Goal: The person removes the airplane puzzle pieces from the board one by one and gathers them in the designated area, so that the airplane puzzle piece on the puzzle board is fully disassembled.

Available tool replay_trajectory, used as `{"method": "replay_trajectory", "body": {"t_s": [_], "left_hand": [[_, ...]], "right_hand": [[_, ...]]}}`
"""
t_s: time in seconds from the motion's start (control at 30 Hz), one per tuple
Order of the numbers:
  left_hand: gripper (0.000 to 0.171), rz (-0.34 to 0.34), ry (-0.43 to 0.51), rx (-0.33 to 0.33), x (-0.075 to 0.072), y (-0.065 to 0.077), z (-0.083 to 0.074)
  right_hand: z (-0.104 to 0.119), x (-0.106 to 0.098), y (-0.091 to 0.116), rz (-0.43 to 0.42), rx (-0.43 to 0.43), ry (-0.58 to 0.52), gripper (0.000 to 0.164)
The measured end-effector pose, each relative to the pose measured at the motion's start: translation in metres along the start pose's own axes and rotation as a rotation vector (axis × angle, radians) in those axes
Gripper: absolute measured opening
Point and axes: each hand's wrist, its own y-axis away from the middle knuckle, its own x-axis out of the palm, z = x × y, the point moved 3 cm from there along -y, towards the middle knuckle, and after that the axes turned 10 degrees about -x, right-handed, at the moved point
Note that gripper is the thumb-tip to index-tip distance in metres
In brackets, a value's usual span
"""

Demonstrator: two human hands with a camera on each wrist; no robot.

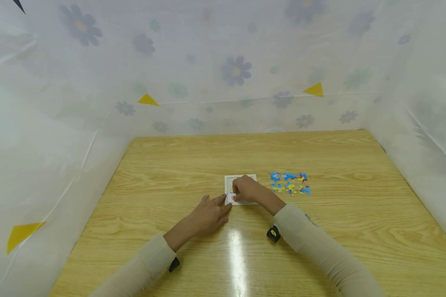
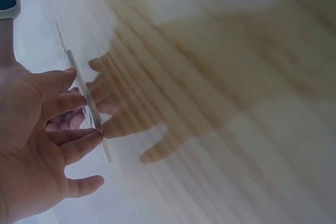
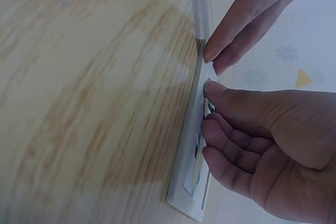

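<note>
A small white puzzle tray (image 1: 240, 176) lies on the table with a few printed pieces in its near part. My right hand (image 1: 248, 189) is over the tray, its fingers curled and covering much of it. In the right wrist view, the thumb and fingertips of that hand (image 3: 283, 145) pinch at a colourful puzzle piece (image 3: 209, 105) down in the tray. My left hand (image 1: 209, 214) has its fingers spread, with fingertips at the tray's near left corner. The left wrist view shows this hand (image 2: 47, 135) touching the tray's thin edge (image 2: 90, 100).
Several loose blue and yellow puzzle pieces (image 1: 290, 183) lie in two rows right of the tray. The wood-grain table (image 1: 171, 165) is enclosed by white flowered sheets (image 1: 197, 82) at the back and sides. Dark wrist devices (image 1: 273, 234) sit at both sleeves.
</note>
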Motion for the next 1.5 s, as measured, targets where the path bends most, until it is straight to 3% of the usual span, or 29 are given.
{"method": "replay_trajectory", "body": {"t_s": [0.67,1.5], "left_hand": [[0.044,0.008,-0.002,-0.003,-0.001,-0.001,0.000],[0.045,0.008,0.003,0.007,-0.001,0.000,-0.001]], "right_hand": [[0.002,-0.002,0.000,-0.059,0.010,-0.044,0.013],[0.002,-0.014,0.012,-0.054,-0.003,-0.080,0.011]]}}
